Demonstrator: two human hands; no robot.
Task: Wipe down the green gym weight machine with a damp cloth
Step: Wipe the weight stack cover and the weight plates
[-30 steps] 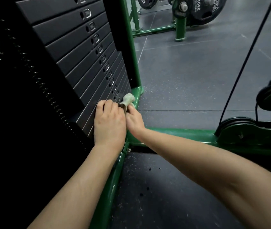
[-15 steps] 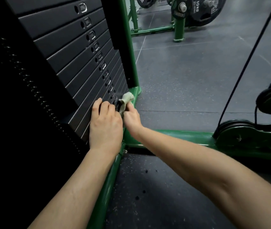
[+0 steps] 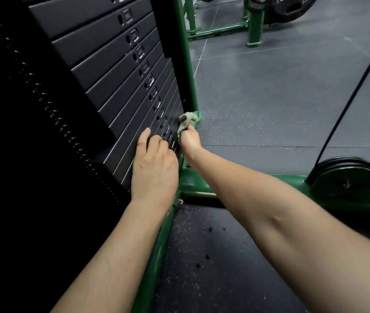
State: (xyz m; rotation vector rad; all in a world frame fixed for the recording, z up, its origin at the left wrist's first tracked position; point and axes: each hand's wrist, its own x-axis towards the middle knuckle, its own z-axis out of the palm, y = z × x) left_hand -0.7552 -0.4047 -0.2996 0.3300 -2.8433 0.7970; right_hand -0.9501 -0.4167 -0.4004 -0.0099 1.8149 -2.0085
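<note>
**Cloth at the foot of the weight stack**

Cloth [image 3: 187, 122], pale green and bunched, sits pinched in the right hand [image 3: 189, 141], pressed into the low corner where the black weight stack [image 3: 116, 71] meets the green upright post [image 3: 185, 64] of the machine. The wad of fabric sticks out above the curled fingers and touches the bottom of the post, just beside the lowest plates.

The left hand [image 3: 154, 166] holds nothing. It rests against the front face of the lower plates, its index finger stretched out straight along a plate edge and the other fingers loosely bent against the stack, just beside the right hand.

Both forearms reach in from the lower edge of the view. A green base rail [image 3: 157, 256] runs under the left forearm toward the corner, and a second green rail [image 3: 292, 179] goes off to the right toward a pulley housing [image 3: 348, 177], from which a black cable [image 3: 348, 98] rises. Dark rubber floor [image 3: 269, 98] lies beyond, with another green frame [image 3: 252, 26] and a black weight plate [image 3: 290, 7] at the far top.
</note>
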